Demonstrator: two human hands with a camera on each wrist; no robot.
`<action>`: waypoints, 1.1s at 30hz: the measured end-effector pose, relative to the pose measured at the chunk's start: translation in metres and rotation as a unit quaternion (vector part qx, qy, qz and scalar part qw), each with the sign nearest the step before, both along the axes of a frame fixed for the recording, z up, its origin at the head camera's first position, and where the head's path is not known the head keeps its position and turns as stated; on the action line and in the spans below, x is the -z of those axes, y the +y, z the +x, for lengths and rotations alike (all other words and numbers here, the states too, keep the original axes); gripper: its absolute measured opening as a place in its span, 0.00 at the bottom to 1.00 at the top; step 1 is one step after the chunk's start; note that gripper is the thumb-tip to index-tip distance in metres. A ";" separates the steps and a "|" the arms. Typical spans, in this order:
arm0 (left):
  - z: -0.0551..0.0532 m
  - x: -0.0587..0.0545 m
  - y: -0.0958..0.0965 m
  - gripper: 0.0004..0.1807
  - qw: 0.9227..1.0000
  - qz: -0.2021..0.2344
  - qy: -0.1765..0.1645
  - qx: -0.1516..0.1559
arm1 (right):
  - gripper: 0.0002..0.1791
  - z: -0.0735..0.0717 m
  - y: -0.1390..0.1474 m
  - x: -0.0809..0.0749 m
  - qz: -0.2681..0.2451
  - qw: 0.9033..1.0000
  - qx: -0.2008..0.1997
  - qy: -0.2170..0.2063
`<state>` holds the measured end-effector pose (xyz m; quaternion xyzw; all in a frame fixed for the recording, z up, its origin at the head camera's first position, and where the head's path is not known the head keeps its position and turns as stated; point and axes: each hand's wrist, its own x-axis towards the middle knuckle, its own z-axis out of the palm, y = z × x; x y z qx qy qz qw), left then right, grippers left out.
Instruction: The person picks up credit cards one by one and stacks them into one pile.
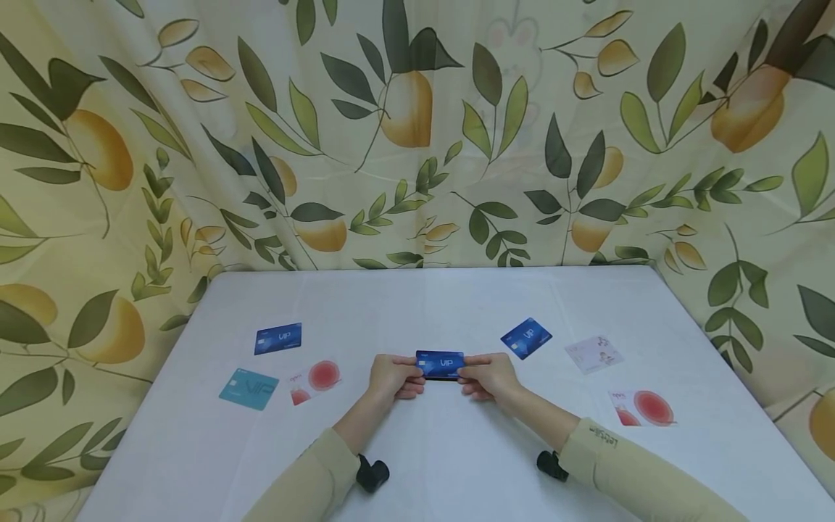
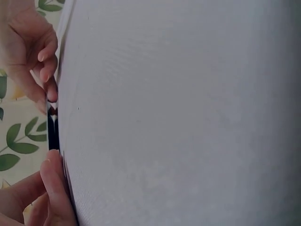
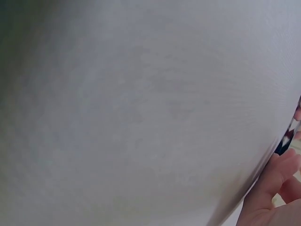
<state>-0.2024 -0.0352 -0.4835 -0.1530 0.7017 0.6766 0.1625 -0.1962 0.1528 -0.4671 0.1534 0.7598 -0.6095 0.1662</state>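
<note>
Centred over the white table, a dark blue VIP card [image 1: 440, 364] is held flat between both hands. The left hand [image 1: 393, 375] pinches its left end between thumb and fingers. At the opposite end, the right hand [image 1: 491, 375] pinches it the same way. A dark edge shows just under the card's near side; whether it is a second card or a shadow, I cannot tell. In the left wrist view the card [image 2: 53, 132] appears edge-on between the two hands. Only a sliver of it shows in the right wrist view, by the fingers [image 3: 277, 176].
Left on the table lie a blue VIP card [image 1: 278, 338], a teal VIP card [image 1: 248, 389] and a red-and-white card [image 1: 316, 381]. Toward the right are another blue VIP card [image 1: 526, 338], a pale patterned card [image 1: 594, 354] and a red-circle card [image 1: 642, 408]. A leaf-print curtain [image 1: 417, 181] hangs behind.
</note>
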 end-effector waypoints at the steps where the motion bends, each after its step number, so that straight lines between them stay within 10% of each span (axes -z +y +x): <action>1: 0.000 0.000 0.000 0.17 1.000 -0.001 0.000 0.001 | 0.20 0.000 0.000 0.000 0.003 1.000 -0.004 0.001; 33: -0.002 -0.002 0.002 0.12 0.997 -0.073 0.028 0.001 | 0.16 -0.002 -0.001 0.002 0.100 0.994 -0.036 0.039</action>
